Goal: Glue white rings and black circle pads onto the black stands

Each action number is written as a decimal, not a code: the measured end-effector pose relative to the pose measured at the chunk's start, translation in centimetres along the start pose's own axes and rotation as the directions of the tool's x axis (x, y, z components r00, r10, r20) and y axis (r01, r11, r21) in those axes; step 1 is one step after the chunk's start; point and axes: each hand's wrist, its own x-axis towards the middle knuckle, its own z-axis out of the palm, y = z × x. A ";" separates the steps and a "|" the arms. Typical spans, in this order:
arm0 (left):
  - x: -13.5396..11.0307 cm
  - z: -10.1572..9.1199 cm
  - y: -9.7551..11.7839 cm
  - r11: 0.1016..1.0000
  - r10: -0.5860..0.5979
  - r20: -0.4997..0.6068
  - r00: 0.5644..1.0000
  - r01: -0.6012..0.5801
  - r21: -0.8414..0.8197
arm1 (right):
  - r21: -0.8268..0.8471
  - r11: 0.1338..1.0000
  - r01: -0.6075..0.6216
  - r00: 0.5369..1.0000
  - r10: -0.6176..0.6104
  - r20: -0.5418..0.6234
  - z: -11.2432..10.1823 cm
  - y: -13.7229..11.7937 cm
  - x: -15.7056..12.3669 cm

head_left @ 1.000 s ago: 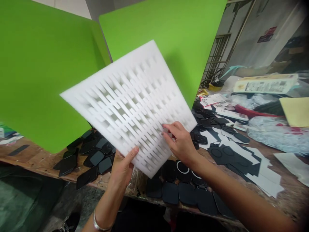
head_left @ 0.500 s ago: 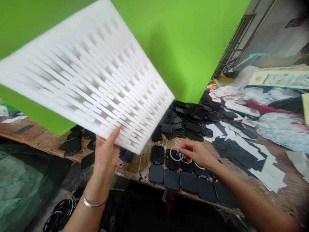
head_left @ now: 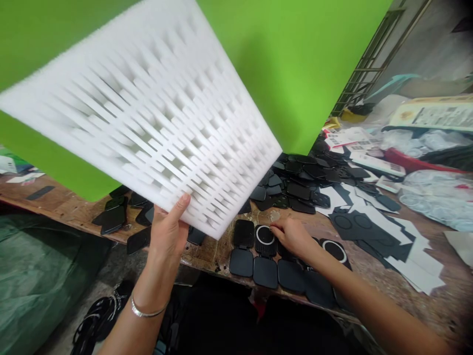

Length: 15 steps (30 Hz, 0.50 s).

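My left hand (head_left: 168, 234) grips the lower edge of a white foam tray (head_left: 148, 29) full of slots, thumb on its face, and holds it tilted above the bench. My right hand (head_left: 293, 237) has thumb and finger pinched at the right edge of a thin white ring (head_left: 258, 233). That ring lies on the upper half of an opened black folding pad (head_left: 265, 249), second from the left in a row. To its left, another opened pad (head_left: 244, 232) bears no ring. Further right, a white ring (head_left: 343, 254) rests on a pad partly hidden by my forearm.
Behind the row lies a heap of black pads (head_left: 299, 190). Black and white cut sheets (head_left: 384, 231) spread to the right, near clear plastic bags (head_left: 436, 192). A large green panel (head_left: 295, 74) stands at the back. The wooden bench's front edge (head_left: 207, 266) runs close to me.
The white ring at my right fingertips has gone down onto the second pad; it was held above it before. The foam tray stays in my left hand, shifted slightly right in view.
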 end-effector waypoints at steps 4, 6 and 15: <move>-0.1 0.0 -0.1 1.000 -0.021 0.009 1.000 0.021 -0.002 | 0.027 0.997 0.078 0.973 -0.071 -0.218 -1.6 -0.6 -0.6; -0.2 0.2 -0.3 0.999 -0.052 0.004 0.999 0.052 -0.011 | 0.126 0.977 0.170 0.902 -0.103 -0.419 -3.3 -1.2 -0.5; -1.4 2.0 -1.4 0.967 -0.250 -0.026 0.968 0.248 -0.060 | 0.149 0.897 0.417 0.718 -0.224 -0.659 -8.0 -3.4 2.4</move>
